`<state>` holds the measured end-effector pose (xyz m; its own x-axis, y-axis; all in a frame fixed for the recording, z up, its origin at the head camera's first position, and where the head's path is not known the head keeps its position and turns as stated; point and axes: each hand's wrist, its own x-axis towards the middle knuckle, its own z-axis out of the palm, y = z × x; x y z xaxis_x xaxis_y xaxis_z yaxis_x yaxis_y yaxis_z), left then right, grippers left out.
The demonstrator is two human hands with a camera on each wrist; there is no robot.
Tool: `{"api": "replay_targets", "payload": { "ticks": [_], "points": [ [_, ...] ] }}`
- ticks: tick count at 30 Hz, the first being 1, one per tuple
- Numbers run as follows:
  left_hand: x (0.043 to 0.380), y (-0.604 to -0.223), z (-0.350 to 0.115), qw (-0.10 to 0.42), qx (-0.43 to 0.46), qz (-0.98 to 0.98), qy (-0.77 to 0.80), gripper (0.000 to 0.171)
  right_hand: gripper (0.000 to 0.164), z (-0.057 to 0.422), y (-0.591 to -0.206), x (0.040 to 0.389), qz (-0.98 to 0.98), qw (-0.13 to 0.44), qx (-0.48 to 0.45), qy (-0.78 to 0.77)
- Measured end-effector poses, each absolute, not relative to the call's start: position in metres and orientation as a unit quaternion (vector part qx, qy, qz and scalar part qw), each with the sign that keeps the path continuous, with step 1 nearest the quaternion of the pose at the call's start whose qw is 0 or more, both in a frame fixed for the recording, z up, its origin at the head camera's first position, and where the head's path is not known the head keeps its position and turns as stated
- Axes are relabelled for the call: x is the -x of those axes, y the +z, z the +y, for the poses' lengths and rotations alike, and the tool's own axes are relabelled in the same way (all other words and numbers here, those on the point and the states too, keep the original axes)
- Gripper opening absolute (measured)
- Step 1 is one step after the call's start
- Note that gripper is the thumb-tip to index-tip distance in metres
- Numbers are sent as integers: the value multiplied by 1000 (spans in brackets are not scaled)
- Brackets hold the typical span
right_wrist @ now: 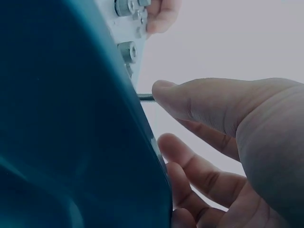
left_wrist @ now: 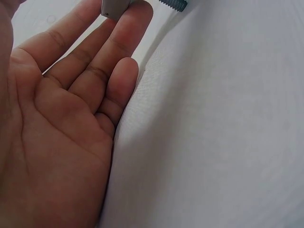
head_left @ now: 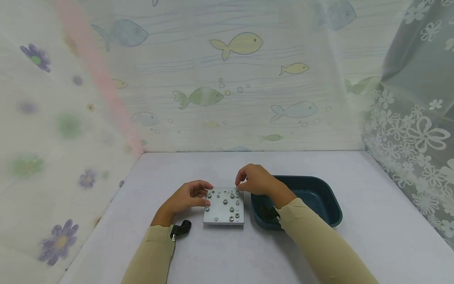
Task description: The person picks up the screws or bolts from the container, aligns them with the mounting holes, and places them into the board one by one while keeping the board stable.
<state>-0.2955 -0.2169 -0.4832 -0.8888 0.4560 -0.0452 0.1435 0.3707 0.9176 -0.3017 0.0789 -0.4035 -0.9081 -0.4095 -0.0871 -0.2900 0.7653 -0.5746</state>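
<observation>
A square silver metal plate [head_left: 214, 212] lies on the table, with several socket-head screws [head_left: 225, 201] standing in it. My left hand [head_left: 182, 198] grips its left edge, the thumb at the side and the fingers around the far left corner. In the left wrist view, a corner of the plate [left_wrist: 114, 7] touches the fingertips, and a threaded screw end [left_wrist: 175, 4] shows beside it. At the far right corner my right hand [head_left: 258, 180] pinches a thin screw [right_wrist: 146, 98] between thumb and finger. Its head is hidden by the fingertips; whether its tip sits in a hole I cannot tell.
A dark teal plastic tray [head_left: 335, 201] stands right of the plate, under my right forearm. Something dark [head_left: 268, 213] lies inside, near its left end. A black wrist device [head_left: 182, 228] sits on the left sleeve. Printed curtains [head_left: 244, 130] hang behind the white table [head_left: 198, 256].
</observation>
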Motion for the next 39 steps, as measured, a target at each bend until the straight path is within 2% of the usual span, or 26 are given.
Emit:
{"api": "replay_targets", "payload": {
  "ticks": [39],
  "points": [
    [294, -487, -225, 138, -196, 809, 537, 55, 7, 69, -404, 300, 944, 121, 195, -238]
  ]
}}
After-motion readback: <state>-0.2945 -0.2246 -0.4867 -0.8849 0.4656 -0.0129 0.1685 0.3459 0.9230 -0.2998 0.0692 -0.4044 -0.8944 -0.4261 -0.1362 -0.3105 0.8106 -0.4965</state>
